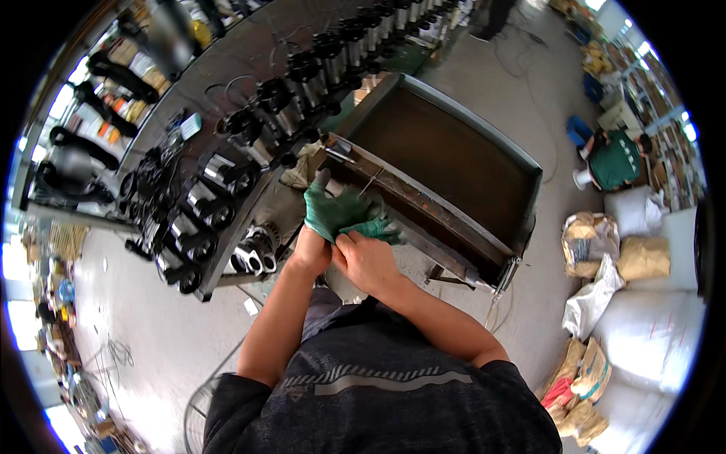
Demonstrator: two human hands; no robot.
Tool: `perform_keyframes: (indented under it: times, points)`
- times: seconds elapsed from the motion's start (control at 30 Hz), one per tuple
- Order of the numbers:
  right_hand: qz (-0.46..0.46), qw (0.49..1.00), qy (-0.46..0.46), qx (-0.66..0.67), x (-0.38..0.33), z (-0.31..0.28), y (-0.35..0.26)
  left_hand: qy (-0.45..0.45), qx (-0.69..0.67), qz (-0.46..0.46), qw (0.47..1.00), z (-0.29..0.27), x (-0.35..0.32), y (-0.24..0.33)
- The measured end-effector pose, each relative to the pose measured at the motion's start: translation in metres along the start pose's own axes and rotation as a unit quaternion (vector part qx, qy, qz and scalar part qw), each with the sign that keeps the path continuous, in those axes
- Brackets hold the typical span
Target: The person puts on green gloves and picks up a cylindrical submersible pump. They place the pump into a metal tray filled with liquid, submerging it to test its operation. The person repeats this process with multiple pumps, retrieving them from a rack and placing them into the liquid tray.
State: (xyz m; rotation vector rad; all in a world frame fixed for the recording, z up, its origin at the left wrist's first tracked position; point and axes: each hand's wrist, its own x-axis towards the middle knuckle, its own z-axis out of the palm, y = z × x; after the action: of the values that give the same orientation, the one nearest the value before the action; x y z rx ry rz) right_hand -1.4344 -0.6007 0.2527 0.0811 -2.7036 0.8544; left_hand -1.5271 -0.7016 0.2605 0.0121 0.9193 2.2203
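A green work glove (327, 210) covers my left hand (339, 215), which is raised in front of my body with fingers spread and partly blurred. My right hand (369, 262) is bare. Its fingers are closed on green glove fabric (376, 228) beside the left wrist; whether this belongs to the worn glove or to a second one I cannot tell. Just beyond both hands stands a rectangular metal trough (454, 155) with a brown, dark bottom. A metal-edged channel (412, 216) runs along its near side.
Left of me, a dark workbench (178, 136) carries rows of black and silver cylindrical motor units (204, 198). Metal parts (261, 248) sit under its edge. Sacks and wrapped bundles (586, 295) line the right side, where a person in green (614, 160) is bent over. Cables lie on the floor.
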Motion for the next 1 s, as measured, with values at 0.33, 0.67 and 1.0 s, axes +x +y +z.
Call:
perform_keyframes:
  times: [0.33,0.67,1.0]
  points:
    - [0.086,0.994,0.064,-0.01,0.09,0.0,0.002,-0.178,0.325,-0.021,0.928,-0.004,0.133,0.071]
    - [0.193,0.963,0.189,-0.005,0.134,-0.017,-0.023,-0.223,0.823,0.356,0.381,0.007,0.159,0.11]
    - [0.166,0.976,0.133,0.04,0.134,-0.009,-0.011,-0.232,0.82,0.372,0.368,-0.006,0.16,0.109]
